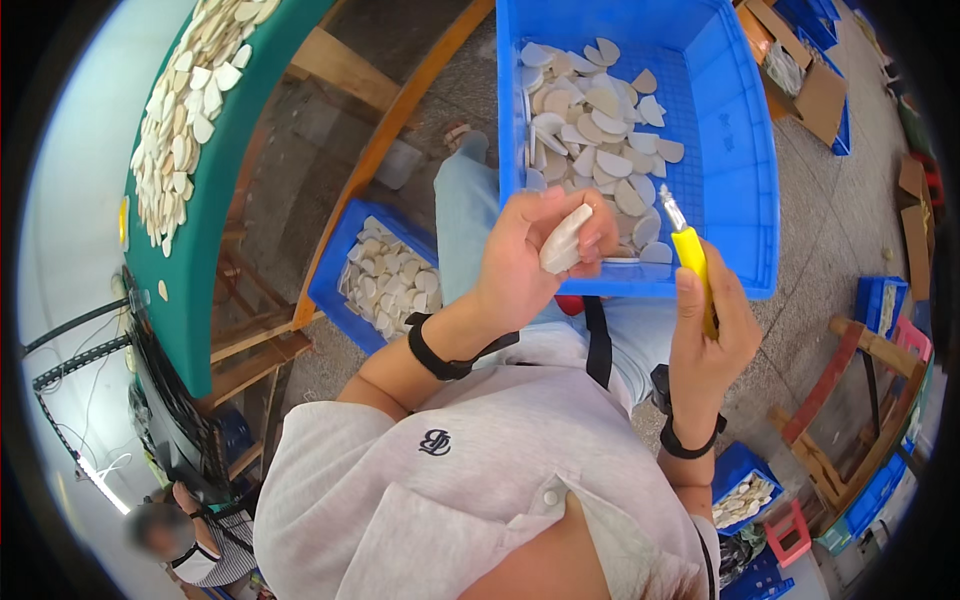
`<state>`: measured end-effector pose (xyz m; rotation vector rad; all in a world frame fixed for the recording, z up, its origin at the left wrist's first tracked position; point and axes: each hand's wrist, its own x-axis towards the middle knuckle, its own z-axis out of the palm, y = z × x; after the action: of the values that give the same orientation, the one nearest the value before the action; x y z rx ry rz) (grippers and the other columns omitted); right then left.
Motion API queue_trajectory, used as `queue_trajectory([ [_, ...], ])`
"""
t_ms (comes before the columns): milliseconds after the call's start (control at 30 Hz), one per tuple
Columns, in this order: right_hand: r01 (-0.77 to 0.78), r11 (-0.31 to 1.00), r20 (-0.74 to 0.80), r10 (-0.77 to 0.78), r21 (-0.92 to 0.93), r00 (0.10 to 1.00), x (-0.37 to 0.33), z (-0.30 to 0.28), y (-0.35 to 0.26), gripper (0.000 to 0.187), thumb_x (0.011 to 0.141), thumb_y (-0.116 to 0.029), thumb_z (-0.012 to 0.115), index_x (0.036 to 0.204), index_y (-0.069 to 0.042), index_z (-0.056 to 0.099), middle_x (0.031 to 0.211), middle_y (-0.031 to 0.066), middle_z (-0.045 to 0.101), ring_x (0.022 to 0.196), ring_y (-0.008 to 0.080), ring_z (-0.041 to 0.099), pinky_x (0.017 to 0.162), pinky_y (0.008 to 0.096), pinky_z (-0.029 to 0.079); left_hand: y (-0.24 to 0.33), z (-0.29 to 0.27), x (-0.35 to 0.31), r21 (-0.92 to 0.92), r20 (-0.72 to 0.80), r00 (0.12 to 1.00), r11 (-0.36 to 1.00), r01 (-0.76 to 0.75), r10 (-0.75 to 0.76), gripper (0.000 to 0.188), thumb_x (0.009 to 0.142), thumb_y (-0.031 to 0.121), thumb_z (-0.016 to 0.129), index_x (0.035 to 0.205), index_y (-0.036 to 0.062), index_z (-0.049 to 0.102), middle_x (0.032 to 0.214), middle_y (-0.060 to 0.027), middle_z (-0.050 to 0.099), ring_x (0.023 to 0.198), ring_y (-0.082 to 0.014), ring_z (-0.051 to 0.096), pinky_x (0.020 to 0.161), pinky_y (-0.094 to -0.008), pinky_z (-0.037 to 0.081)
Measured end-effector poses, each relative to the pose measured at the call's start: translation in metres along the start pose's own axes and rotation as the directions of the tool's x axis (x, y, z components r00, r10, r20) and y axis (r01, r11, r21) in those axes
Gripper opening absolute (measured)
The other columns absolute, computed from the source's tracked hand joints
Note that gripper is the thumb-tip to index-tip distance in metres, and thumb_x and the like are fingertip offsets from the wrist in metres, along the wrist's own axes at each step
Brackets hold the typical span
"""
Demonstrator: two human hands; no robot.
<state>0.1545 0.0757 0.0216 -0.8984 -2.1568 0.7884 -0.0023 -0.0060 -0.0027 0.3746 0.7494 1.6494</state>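
Yellow plastic sleeves the handle of a hand tool (695, 262) in the right hand (725, 320), out at three o'clock; the fingers close round the handle with the thumb laid along it, and the slim metal tip points up toward eleven o'clock. The left hand (515, 250), a little off centre toward one o'clock, curls its fingers around a white, smooth-looking piece (566, 240), pinching it between thumb and fingers; the hand hides part of its outline. Tool and piece stand apart.

Just beyond both hands, at one o'clock, a large blue plastic crate (742, 170) holds a loose heap of cream half-round pieces (605, 100), mostly toward its left side. A second blue crate (326, 285), lower down at nine o'clock, is filled with similar pieces. More of them lie piled at ten o'clock on a green-topped table (180, 330), with one single piece apart from the pile.

Black straps circle both wrists. Near four o'clock stand a smaller blue crate (733, 465) of pale pieces and a pink stool (790, 535); an open cardboard box (822, 103) sits at two. Toward eight o'clock another person (215, 550) is partly visible.
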Motion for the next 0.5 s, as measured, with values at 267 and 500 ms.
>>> queue_trajectory([
  [267, -0.065, 0.997, 0.053, 0.063, 0.032, 0.997, -0.0016, -0.0044, -0.0029, 0.022, 0.082, -0.01, 0.063, 0.1, 0.003, 0.06, 0.075, 0.0125, 0.059, 0.061, 0.0189, 0.055, 0.055, 0.0269, 0.043, 0.0009, -0.0034, 0.0027, -0.113, 0.058, 0.993, 0.987, 0.112, -0.106, 0.034, 0.086, 0.039, 0.033, 0.066, 0.012, 0.039, 0.066, -0.0001, 0.038, 0.062, -0.0111, 0.033, 0.057, -0.0242, 0.028],
  [500, -0.042, 0.998, 0.084, 0.037, 0.053, 0.996, -0.0019, -0.0032, -0.0045, 0.023, 0.081, -0.01, 0.065, 0.101, 0.002, 0.061, 0.074, 0.0117, 0.059, 0.06, 0.0194, 0.054, 0.054, 0.0273, 0.042, 0.0041, -0.0021, 0.0018, -0.037, 0.023, 0.995, 0.995, 0.095, -0.094, 0.04, 0.091, 0.044, 0.033, 0.069, 0.0116, 0.039, 0.069, -0.0004, 0.038, 0.064, -0.0116, 0.033, 0.059, -0.0255, 0.029],
])
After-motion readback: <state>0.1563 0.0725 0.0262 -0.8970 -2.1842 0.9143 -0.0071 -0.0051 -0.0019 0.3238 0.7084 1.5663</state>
